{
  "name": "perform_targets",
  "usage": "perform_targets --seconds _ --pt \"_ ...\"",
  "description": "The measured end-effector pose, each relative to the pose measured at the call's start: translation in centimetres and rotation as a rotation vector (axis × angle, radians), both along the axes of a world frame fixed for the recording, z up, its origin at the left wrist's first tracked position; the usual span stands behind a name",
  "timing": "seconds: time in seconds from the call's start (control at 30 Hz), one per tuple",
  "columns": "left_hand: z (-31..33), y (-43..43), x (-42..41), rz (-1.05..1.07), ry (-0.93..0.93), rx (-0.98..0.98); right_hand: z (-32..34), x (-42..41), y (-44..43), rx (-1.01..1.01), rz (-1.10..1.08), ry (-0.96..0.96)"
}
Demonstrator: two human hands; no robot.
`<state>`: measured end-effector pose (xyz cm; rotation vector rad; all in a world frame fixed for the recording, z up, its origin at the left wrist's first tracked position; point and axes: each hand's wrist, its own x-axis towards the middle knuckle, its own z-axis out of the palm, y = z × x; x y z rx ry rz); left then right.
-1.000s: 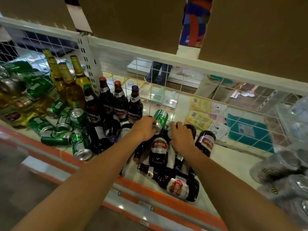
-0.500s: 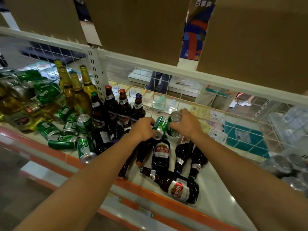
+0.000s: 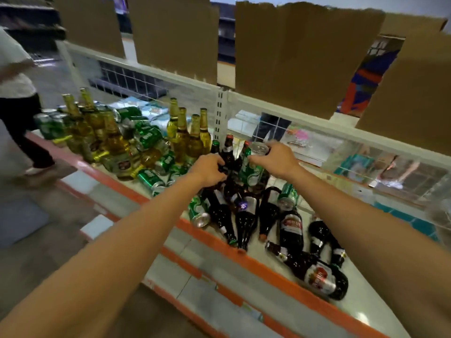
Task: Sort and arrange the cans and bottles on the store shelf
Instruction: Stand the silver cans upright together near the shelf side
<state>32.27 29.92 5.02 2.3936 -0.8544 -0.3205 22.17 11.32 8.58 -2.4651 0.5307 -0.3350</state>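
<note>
nearest the camera, two bare forearms reach out over the orange-edged front lip of the store shelf (image 3: 246,261). on the shelf just behind that lip, dark brown bottles lie on their sides in a loose heap: one with a red and white label (image 3: 314,273) lies crosswise at the front right, several others (image 3: 246,215) point their necks toward the edge. a green can (image 3: 199,211) lies tipped at the left of this heap, and another green can (image 3: 288,196) lies among the bottles to the right.

past the heap, the left hand (image 3: 208,169) is closed around the body of an upright dark bottle (image 3: 228,152) with a reddish cap. just beside it, the right hand (image 3: 275,158) grips a green can (image 3: 252,167) by its upper part, holding it upright with the silver top showing, above the lying bottles.

further left, more green cans (image 3: 151,179) lie scattered, with upright golden bottles (image 3: 190,135) standing behind them and a jumble of golden bottles and cans beyond. at the back runs a white wire mesh panel (image 3: 317,142), with brown cardboard sheets (image 3: 300,54) above it. at far left a person (image 3: 17,98) stands in the aisle.
</note>
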Motion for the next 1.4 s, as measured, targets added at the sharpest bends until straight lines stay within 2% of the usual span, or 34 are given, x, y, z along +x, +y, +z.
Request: perform_targets --seconds 0.23,0.53,0.83,1.0,1.3,1.4 --pt "0.1 13.6 3.5 0.185 -0.020 0.122 -1.4 6.3 12.6 0.001 0.185 0.074" --pt "0.1 28.0 6.1 0.383 -0.005 0.114 -1.2 12.1 25.9 -0.035 0.337 0.083" --pt "-0.8 33.8 11.0 0.470 0.015 0.116 -0.8 19.3 34.0 -0.051 0.471 0.059" --pt "-0.8 35.4 16.7 0.519 0.075 0.091 -1.2 27.0 37.1 -0.052 0.555 0.067" --pt "-0.3 40.6 27.2 0.651 0.071 0.126 0.3 39.9 41.5 -0.060 0.701 0.069" --pt "-0.2 42.4 29.5 0.685 0.082 0.197 0.0 42.8 43.3 -0.064 0.732 0.090"
